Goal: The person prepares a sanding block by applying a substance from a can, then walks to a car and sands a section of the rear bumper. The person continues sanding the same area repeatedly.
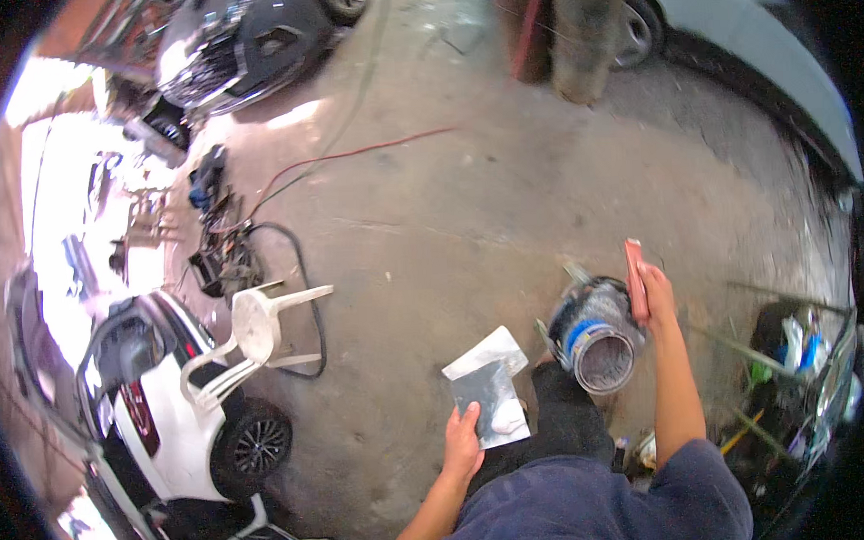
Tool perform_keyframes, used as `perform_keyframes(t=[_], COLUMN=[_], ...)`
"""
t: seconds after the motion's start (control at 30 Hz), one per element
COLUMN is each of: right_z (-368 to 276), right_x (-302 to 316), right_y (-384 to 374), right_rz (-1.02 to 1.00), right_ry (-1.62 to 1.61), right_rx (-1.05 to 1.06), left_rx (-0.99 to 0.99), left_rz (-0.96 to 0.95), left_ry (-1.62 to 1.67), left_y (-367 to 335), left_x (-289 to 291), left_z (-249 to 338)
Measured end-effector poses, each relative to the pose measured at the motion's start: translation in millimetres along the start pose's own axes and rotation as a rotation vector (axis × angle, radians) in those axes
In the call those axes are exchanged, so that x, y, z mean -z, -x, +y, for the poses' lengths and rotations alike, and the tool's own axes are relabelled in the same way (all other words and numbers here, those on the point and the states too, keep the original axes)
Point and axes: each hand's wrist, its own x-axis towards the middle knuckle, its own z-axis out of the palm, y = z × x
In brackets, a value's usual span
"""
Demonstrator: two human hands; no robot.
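My left hand [465, 444] grips a flat grey board [486, 394] by its near edge, thumb on top. A white blob of paste [508, 418] lies on the board's near right part. A white sheet [500, 351] sticks out past its far end. My right hand [656, 294] is closed around a slim salmon-red tube [635, 274], raised with its flat end pointing away from me. Just left of that hand stands an open round can [606, 361] with a blue band and a smeared greyish inside. It rests on a dark, dusty stand [590, 301], mostly hidden beneath it.
A white plastic stool [256, 326] lies tipped beside a white car [175, 403] at left. Red hose [371, 148] and black hose [310, 312] cross the concrete floor. Two tall cylinders [577, 55] stand by a pale car [728, 41]. A cluttered metal rack [797, 371] is at right.
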Motion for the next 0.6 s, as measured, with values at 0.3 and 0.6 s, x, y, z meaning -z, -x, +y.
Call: perform_keyframes(t=[0.3, 0.6], right_z=[-33.9, -51.4], right_x=[-142.0, -228.0], right_y=[238.4, 369.7], right_rz=[-0.33, -0.484], right_ry=[0.118, -0.22], right_rx=[0.202, 0.059], left_rx=[-0.237, -0.425], left_rz=[-0.168, -0.217], left_ry=[0.152, 0.178], left_y=[63.2, 109.9], left_x=[87.3, 184.0], left_z=[48.6, 86.0])
